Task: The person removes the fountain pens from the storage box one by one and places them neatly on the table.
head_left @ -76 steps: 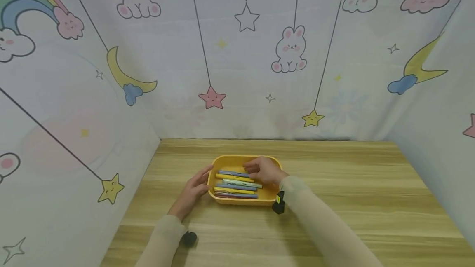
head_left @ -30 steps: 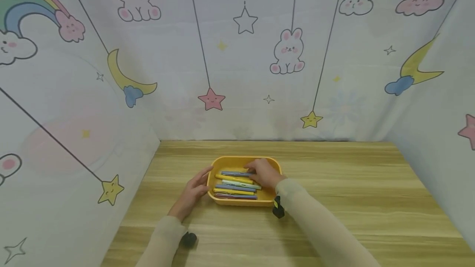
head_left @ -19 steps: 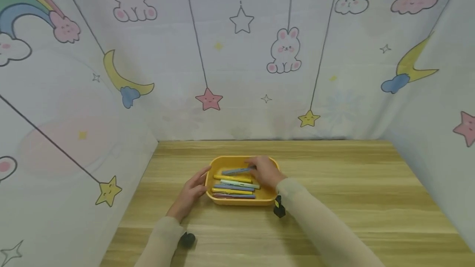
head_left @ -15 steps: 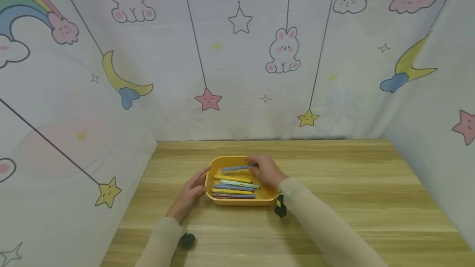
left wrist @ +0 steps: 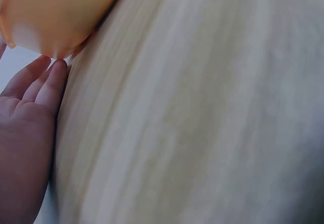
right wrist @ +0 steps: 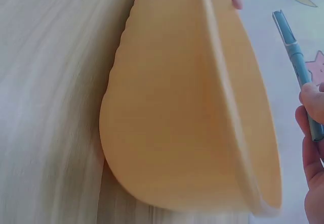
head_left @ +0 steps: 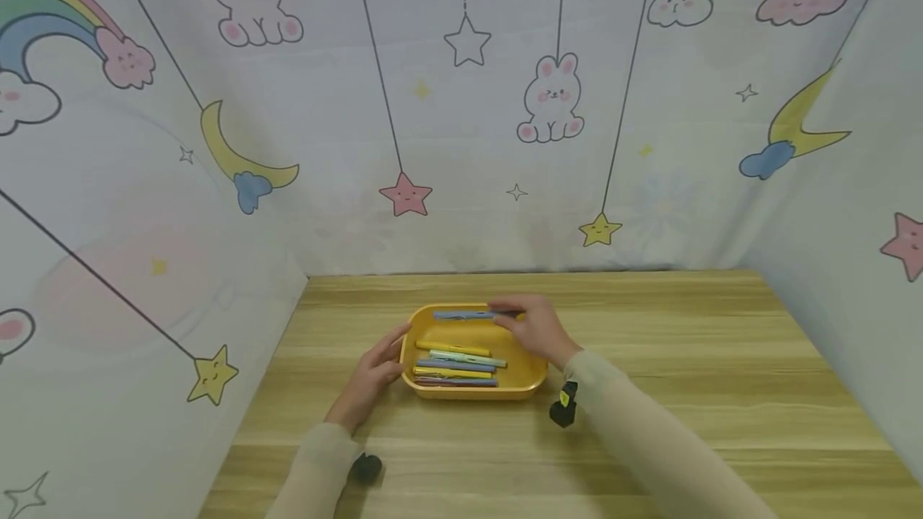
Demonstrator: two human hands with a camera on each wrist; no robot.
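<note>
A blue pen (head_left: 461,315) is pinched in my right hand (head_left: 539,331), near the far rim of the yellow basket (head_left: 479,394). In the right wrist view, the pen (right wrist: 295,52) stands clear above the basket's rim, thumb and fingers holding it at one end. At the basket's left end, my left hand (head_left: 369,379) touches the wall with fairly straight fingers; the left wrist view shows its fingertips against the basket (left wrist: 61,16). Inside the basket lie more pens: a yellow pen (head_left: 456,349), a pale green pen (head_left: 472,360) and several others nearer the front.
The basket stands on a wood-grain table (head_left: 649,359). White curtains (head_left: 476,239) with cartoon prints enclose the table at the back and both sides. A small black device (head_left: 564,405) sits at the right wrist, another (head_left: 366,468) at the left.
My right hand has taken hold of the blue pen in the basket, then lifted it and moved it away from the other pens, toward the far rim and right. The left hand stays put.
</note>
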